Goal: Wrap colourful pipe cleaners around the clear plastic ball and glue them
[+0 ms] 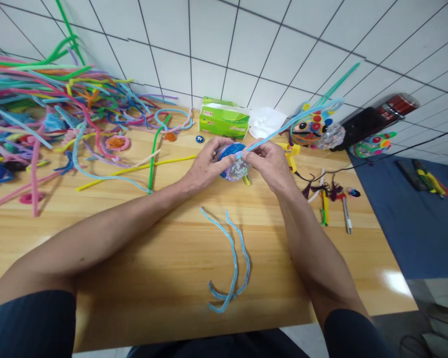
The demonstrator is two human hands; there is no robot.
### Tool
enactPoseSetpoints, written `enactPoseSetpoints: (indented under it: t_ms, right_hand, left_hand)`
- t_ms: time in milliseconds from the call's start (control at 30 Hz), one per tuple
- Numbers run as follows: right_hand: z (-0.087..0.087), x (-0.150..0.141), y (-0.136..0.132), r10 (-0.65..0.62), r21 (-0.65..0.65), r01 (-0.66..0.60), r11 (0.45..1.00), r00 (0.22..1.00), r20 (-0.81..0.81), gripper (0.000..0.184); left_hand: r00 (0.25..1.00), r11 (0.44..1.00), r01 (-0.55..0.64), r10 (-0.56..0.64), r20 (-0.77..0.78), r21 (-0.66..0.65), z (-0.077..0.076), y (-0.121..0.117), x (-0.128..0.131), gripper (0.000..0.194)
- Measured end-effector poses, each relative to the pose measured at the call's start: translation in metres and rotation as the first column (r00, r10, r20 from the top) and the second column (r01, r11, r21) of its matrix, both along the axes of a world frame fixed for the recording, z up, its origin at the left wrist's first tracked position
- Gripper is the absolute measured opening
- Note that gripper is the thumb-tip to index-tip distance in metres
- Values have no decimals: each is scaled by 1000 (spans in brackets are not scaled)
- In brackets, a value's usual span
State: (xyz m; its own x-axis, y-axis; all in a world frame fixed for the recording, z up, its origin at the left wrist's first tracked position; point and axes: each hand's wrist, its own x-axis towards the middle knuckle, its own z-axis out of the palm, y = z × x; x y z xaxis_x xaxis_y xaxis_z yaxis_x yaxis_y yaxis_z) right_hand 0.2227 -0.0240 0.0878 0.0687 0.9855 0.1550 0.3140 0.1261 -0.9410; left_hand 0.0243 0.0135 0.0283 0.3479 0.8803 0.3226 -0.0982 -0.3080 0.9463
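My left hand (214,160) is closed round the side of a small round craft piece (236,169), which has a blue rim and a clear, glittery part below. Light blue pipe cleaners (294,118) run from its top toward the upper right. The fingers of my right hand (268,160) pinch these pipe cleaners close to the piece, thumb beside the left thumb. Both hands are raised over the table's middle. Nearer to me, two curved light blue pipe cleaners (233,248) lie on the wood, their lower ends crossing.
A heap of coloured pipe cleaners (52,99) covers the left back of the table (145,278). Along the wall stand a green tissue pack (224,119), a decorated craft figure (309,127) and a dark bottle (377,119). A yellow glue gun (291,156) and a pen (346,214) lie right.
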Motion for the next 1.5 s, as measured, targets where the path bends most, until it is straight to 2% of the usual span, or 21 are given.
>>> enactPoseSetpoints:
  t_ms: [200,400,600,833,1067,1367,1500]
  right_hand:
    - [0,-4,-1,-19,34,18,999,999,33,15]
    - [0,-6,-2,-39,40,37,999,998,55,17]
    - [2,-6,-2,-43,39,40,998,998,56,12]
    - [2,-6,-2,-24,38,21,999,996,90,10]
    - [2,-6,-3,-17,34,14,999,996,87,14]
    - [3,-7,-2,16,51,-19,998,998,69,14]
    - [3,-7,-4,28,50,-34,998,993,117,16]
  left_hand:
    - [998,999,-46,46,-44,17,0,-1,-2,51]
    - [1000,1000,6,-6,-21,-16,8,-4,-5,42]
    - [1000,1000,8,-7,-28,16,3,-1,-3,54]
    - [1000,999,4,-3,-26,46,1,-2,-3,58]
    - [999,999,11,-9,-52,41,3,0,-7,40]
    - [999,999,2,1,-55,44,3,0,-4,53]
    - [999,999,-4,6,-53,39,1,1,-4,56]
